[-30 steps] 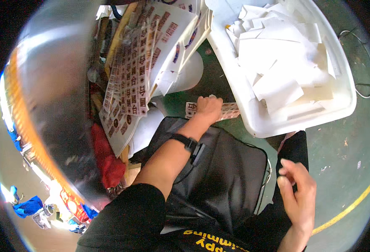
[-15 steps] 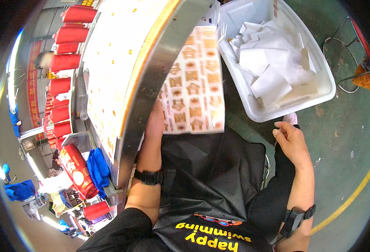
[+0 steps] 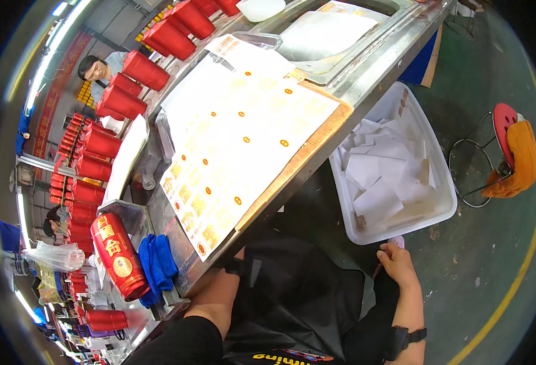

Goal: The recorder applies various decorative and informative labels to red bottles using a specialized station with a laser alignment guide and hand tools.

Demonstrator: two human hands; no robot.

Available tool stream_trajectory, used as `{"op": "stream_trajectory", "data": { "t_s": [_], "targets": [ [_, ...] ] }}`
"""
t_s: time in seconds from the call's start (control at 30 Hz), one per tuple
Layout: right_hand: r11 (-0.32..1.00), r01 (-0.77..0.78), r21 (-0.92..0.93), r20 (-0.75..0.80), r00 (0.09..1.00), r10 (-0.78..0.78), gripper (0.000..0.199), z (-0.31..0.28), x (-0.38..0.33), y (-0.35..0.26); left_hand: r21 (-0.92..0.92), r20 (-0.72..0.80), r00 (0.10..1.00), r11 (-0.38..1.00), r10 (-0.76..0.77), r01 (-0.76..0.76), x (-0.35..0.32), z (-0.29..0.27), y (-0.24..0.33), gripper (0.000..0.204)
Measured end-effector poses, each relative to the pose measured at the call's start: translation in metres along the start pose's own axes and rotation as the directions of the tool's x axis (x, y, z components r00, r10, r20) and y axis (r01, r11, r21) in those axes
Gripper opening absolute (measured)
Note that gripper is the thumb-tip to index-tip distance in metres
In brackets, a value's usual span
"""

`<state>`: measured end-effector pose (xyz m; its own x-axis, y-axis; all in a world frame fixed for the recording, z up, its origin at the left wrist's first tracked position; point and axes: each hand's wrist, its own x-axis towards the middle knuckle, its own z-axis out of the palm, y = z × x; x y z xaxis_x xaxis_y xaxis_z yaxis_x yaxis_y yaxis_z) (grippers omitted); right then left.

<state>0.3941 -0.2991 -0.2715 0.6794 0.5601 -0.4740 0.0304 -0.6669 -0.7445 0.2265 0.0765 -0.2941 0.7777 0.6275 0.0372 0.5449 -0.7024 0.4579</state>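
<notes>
My left hand reaches under the near edge of the metal table [image 3: 395,58]; the tabletop hides its fingers, and only the forearm and dark wristband [image 3: 236,266] show. Above it, printed sheets [image 3: 262,131] with pale gold patterns and small red-orange marks lie on a brown board [image 3: 316,143]. My right hand [image 3: 398,263] is over my right leg, just below the white plastic bin [image 3: 395,237]. Its fingers are curled in against the thumb, and I cannot make out what they hold, if anything. White paper pieces [image 3: 383,173] fill much of the bin.
A red cylinder [image 3: 119,255] and a blue cloth [image 3: 157,267] lie at the table's left end. Several red containers [image 3: 146,70] stand along the far side, where a person [image 3: 100,70] is. Right of the bin stands a red stool [image 3: 504,131] with an orange cloth [image 3: 519,161].
My view has swung toward the table, showing more of its top. The patterned sheet by my left hand is out of sight, and that hand is hidden. My right hand's fingers have drawn together.
</notes>
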Motion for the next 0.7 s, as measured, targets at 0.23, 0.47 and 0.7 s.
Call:
{"op": "stream_trajectory", "data": {
  "t_s": [0.23,0.47,0.7],
  "targets": [
    [0.996,0.082,-0.019,-0.020,0.996,-0.083,0.031,0.007,0.006,0.004,0.448,0.142,0.968,0.886,-0.206,0.122,0.007,0.039,0.005,0.061],
    [0.998,0.065,-0.006,0.000,0.998,-0.065,0.026,-0.005,0.003,0.005,0.417,0.162,0.935,0.881,-0.317,0.226,0.025,-0.021,-0.022,0.045],
    [0.991,0.133,0.008,0.075,0.988,-0.133,0.028,0.011,0.008,0.004,0.029,0.005,0.941,0.941,-0.337,0.337,0.020,-0.015,-0.025,0.067]
  ]
}}
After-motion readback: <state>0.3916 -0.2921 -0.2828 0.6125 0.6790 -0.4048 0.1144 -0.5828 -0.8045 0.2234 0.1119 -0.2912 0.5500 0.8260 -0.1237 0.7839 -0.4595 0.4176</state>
